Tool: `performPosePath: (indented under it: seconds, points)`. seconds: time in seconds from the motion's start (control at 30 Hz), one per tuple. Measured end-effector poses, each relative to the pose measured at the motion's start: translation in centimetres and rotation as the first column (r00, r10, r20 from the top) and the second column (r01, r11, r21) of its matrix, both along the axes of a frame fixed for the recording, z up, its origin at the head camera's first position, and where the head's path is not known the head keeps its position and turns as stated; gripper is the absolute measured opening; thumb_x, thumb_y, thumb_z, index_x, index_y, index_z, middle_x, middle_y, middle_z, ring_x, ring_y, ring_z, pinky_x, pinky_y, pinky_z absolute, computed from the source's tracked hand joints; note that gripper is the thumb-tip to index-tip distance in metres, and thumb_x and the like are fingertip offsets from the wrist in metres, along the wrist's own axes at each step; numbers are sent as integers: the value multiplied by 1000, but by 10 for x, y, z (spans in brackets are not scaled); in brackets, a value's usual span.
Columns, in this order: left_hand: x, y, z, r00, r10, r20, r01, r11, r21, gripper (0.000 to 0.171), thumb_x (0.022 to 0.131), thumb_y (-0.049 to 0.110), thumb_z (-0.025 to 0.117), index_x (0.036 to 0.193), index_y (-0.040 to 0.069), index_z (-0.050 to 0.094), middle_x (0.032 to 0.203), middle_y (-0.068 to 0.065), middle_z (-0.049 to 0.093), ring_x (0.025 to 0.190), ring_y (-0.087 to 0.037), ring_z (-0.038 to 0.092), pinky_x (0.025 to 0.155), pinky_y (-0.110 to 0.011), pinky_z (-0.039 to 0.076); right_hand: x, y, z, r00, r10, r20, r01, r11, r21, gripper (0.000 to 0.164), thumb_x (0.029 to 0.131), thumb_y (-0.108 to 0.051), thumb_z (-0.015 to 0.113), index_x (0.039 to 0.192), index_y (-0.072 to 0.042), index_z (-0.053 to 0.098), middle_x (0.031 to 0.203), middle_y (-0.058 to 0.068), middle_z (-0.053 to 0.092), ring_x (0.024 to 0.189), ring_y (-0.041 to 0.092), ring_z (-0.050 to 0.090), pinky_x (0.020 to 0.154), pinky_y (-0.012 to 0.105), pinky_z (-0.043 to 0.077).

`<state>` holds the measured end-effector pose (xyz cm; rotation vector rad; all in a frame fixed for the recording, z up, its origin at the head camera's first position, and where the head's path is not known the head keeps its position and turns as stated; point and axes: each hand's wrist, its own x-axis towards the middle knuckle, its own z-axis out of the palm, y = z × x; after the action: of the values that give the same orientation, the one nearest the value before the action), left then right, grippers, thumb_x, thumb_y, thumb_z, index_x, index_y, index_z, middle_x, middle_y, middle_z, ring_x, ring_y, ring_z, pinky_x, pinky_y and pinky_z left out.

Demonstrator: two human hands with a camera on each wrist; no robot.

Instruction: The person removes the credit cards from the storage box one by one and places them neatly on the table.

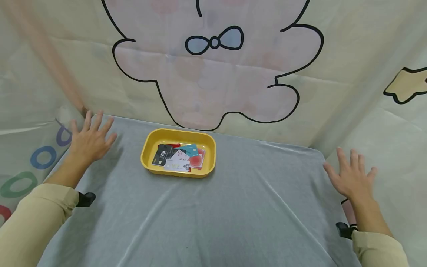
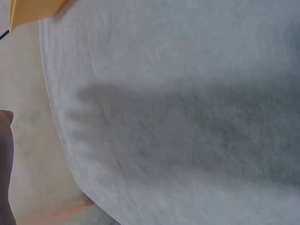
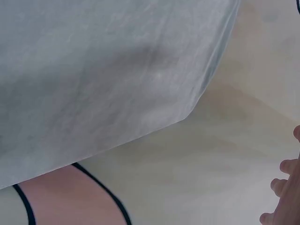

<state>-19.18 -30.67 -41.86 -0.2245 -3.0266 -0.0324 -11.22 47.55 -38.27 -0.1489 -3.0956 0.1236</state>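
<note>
A yellow tray (image 1: 146, 168) sits on the grey cloth, holding a loose pile of cards: a black VIP card (image 1: 162, 155), a blue card (image 1: 190, 150), a white card (image 1: 176, 165) and others partly covered. To the tray's left, my left hand (image 1: 89, 142) hovers over the cloth with fingers spread and nothing in it. My right hand (image 1: 354, 178) is held out past the table's right edge, fingers also spread and holding nothing. In the left wrist view only a corner of the tray (image 2: 35, 11) and part of the left thumb show. The right wrist view catches some right fingertips (image 3: 280, 186).
A grey cloth (image 1: 247, 207) covers the table, with light creases. Pale curtains printed with a bow (image 1: 214, 42), a star (image 1: 407, 85) and coloured rings (image 1: 43, 157) hang behind and at both sides, close to the table's edges.
</note>
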Motion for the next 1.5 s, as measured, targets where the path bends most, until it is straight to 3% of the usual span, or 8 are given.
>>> performPosePath:
  seconds: [0.47, 0.87, 1.0, 1.23, 1.5]
  points:
    - [2, 42, 13, 997, -80, -11, 80, 997, -24, 63, 105, 46, 38, 159, 16, 23, 166, -16, 7, 150, -42, 2, 112, -72, 1, -20, -41, 6, 995, 91, -29, -93, 992, -80, 78, 103, -56, 34, 160, -10, 6, 159, 35, 4, 146, 53, -1, 99, 83, -5]
    - [10, 77, 11, 983, -172, 71, 164, 980, 110, 67, 104, 47, 41, 160, 16, 21, 166, -15, 5, 150, -43, 2, 112, -72, 6, -36, -91, 9, 975, 196, -107, -213, 961, -178, 73, 103, -48, 41, 159, -9, 15, 160, 31, 14, 144, 52, 13, 103, 80, 8]
    - [13, 86, 9, 968, -223, 112, 200, 963, 180, 68, 104, 48, 41, 160, 15, 20, 166, -17, 6, 149, -46, 5, 111, -73, 11, -39, -112, 13, 969, 224, -106, -246, 918, -310, 74, 102, -44, 46, 160, -10, 14, 162, 27, 10, 144, 54, 14, 104, 79, 8]
    - [15, 99, -2, 937, -298, 183, 248, 935, 253, 70, 103, 48, 44, 160, 15, 19, 165, -20, 8, 148, -48, 11, 112, -69, 18, -46, -139, 24, 961, 243, -129, -274, 801, -532, 81, 97, -38, 62, 161, -17, 15, 165, 14, 14, 150, 39, 12, 113, 69, 13]
    - [17, 102, -13, 923, -322, 212, 263, 928, 265, 77, 99, 50, 53, 159, 11, 22, 166, -19, 8, 149, -44, 11, 113, -67, 17, -53, -170, 32, 954, 278, -109, -290, 769, -570, 83, 95, -38, 65, 161, -24, 16, 165, 7, 18, 147, 37, 24, 112, 64, 24]
